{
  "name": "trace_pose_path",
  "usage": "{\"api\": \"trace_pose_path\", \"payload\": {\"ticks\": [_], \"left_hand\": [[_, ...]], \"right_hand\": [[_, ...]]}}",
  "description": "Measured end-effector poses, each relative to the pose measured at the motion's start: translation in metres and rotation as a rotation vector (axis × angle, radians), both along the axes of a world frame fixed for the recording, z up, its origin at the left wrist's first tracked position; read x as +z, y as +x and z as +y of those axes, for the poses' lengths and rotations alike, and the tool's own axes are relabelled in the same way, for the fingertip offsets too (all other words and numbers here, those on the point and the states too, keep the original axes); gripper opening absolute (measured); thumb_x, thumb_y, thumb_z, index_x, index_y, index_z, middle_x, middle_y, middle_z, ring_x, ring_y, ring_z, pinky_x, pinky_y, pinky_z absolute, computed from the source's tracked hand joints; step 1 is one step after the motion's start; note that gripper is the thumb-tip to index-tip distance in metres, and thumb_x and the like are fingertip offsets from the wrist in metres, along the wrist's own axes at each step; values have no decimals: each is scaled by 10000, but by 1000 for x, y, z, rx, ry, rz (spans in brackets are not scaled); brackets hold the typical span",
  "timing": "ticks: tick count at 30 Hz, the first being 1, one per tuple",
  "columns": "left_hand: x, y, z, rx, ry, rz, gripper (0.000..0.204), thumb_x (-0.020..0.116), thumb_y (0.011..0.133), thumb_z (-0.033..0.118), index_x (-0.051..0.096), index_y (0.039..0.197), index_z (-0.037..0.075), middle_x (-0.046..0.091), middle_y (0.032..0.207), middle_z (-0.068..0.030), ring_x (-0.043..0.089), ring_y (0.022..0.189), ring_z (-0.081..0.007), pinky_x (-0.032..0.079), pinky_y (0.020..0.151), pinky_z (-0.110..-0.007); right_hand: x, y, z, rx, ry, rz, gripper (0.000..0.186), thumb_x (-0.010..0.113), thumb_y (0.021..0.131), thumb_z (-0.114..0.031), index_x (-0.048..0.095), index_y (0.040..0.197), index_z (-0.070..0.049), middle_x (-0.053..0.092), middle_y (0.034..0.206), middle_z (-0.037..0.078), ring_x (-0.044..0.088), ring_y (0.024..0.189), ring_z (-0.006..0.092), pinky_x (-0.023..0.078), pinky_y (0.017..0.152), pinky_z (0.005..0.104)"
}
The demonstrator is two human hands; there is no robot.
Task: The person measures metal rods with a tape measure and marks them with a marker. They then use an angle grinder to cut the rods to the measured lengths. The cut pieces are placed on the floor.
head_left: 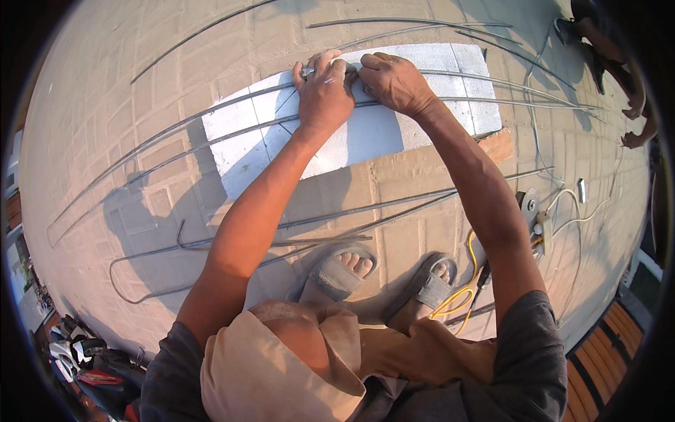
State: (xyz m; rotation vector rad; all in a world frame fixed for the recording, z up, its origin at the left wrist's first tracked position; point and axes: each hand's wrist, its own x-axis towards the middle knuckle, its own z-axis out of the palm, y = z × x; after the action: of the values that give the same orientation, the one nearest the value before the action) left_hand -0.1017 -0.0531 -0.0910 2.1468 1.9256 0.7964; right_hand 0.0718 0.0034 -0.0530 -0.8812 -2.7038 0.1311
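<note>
A white rectangular board (373, 135) with dark lines drawn across it lies in front of me on the paving. A long thin steel rod (246, 96) crosses its far part, and a second steel rod (242, 131) runs below it. My left hand (328, 95) rests over the far rod with its fingers bent around it. Close beside it, my right hand (394, 83) is closed, its thumb and fingers pinched together near the same rod. A small dark thing shows between the two hands; its kind is hidden by the fingers.
More steel rods (394, 205) lie near my sandalled feet, some with bent ends, and others (408, 21) beyond the board. At right are an angle grinder (529, 204), a yellow cord (460, 294) and pale cables. Another person's hands (633, 139) and legs show at far right. A motorbike (95, 362) stands lower left.
</note>
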Motion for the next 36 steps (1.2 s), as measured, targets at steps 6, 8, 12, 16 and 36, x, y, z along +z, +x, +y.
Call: {"api": "trace_pose_path", "payload": {"ticks": [6,8,12,16,36], "left_hand": [[-1,2,-1,32,33,-72,106,678,946,233,671,1037,180,574,1365,-36,509,1328,-265,198,1181,-604],[0,1,-2,28,47,-64,107,674,952,243,678,1035,175,591,1344,-27,518,1320,-260,204,1178,-602],[2,2,0,17,47,-63,108,670,955,249,684,1031,173,596,1343,-24,522,1318,-247,204,1178,-601],[2,1,0,25,45,-52,114,674,953,253,686,1033,173,601,1340,-26,530,1309,-240,209,1176,-598],[1,3,1,22,36,-65,118,669,958,256,680,1055,190,580,1357,-27,495,1344,-244,195,1182,-611]], "right_hand": [[-7,22,-66,-364,-183,306,87,720,832,-131,713,866,-51,621,821,72,670,765,253,565,687,384],[-9,17,-89,-441,-230,424,82,713,855,-136,713,849,-54,623,804,67,664,743,253,557,669,383],[-13,4,-100,-483,-127,403,74,751,848,-101,740,881,-35,664,839,75,670,721,238,543,635,357],[-13,-7,-91,-465,-59,387,73,749,843,-112,726,860,-45,629,805,76,648,724,251,529,641,369],[-9,24,-89,-11,167,44,87,622,798,-186,606,761,-108,572,893,59,607,828,228,507,727,387]]}}
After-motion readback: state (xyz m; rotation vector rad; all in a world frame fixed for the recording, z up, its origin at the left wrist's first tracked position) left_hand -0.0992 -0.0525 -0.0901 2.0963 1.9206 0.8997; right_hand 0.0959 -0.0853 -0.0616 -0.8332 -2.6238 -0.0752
